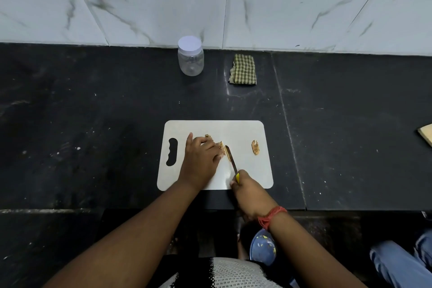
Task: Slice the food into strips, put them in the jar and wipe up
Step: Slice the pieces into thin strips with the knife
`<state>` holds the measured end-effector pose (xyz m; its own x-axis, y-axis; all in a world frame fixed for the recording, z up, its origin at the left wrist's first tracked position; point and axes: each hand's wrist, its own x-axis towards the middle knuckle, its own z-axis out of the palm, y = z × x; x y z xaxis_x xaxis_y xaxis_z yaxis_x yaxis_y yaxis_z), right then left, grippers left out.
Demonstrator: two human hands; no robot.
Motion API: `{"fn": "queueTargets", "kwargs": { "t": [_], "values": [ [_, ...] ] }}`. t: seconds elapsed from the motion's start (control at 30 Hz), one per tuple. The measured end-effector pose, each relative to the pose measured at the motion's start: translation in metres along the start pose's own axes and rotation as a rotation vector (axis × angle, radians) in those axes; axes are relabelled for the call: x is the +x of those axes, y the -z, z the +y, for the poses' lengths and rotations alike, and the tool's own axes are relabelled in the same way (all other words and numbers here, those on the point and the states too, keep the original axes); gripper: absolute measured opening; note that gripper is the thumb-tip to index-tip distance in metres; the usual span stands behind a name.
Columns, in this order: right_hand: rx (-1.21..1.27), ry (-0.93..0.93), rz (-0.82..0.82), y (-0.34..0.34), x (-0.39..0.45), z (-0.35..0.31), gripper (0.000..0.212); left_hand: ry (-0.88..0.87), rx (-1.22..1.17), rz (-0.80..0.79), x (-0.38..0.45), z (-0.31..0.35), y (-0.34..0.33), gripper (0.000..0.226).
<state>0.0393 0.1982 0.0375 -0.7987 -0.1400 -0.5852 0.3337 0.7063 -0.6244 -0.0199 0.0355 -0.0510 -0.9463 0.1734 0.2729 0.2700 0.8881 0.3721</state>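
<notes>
A white cutting board (247, 170) lies on the black counter. My left hand (202, 155) presses down on a brown piece of food (221, 146), most of it hidden under my fingers. My right hand (247, 190) grips the yellow handle of a knife (231, 158), whose blade rests against the right end of the food. One cut brown slice (255, 147) lies apart near the board's right edge. A clear plastic jar (190, 56) with a white lid on stands at the back by the wall. A folded green checked cloth (243, 69) lies right of it.
The marble-tiled wall (210, 0) bounds the counter at the back. A wooden piece (426, 133) pokes in at the right edge. Below the counter's front edge are a blue bowl (261, 246) and a person's blue-clad leg (402, 262).
</notes>
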Motion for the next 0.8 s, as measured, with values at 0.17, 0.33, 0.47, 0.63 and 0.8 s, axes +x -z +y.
{"fn": "queueTargets", "kwargs": {
  "t": [0.17, 0.33, 0.47, 0.63, 0.8],
  "values": [
    [-0.102, 0.061, 0.023, 0.002, 0.014, -0.01, 0.012, -0.034, -0.006, 0.01, -0.006, -0.004, -0.001, 0.031],
    [-0.155, 0.044, 0.01, 0.0, 0.022, -0.012, 0.007, -0.082, 0.025, 0.023, -0.009, -0.006, 0.0, 0.032],
    [-0.168, 0.047, 0.002, 0.0, 0.023, -0.015, 0.006, -0.086, 0.046, 0.024, -0.009, -0.005, 0.002, 0.032],
    [-0.188, 0.053, 0.006, -0.002, 0.025, -0.016, 0.006, -0.091, 0.085, 0.007, -0.01, -0.005, 0.004, 0.034],
    [-0.24, 0.049, -0.005, -0.002, 0.027, -0.018, 0.002, -0.096, 0.126, -0.013, -0.01, -0.005, 0.004, 0.035]
  ]
}}
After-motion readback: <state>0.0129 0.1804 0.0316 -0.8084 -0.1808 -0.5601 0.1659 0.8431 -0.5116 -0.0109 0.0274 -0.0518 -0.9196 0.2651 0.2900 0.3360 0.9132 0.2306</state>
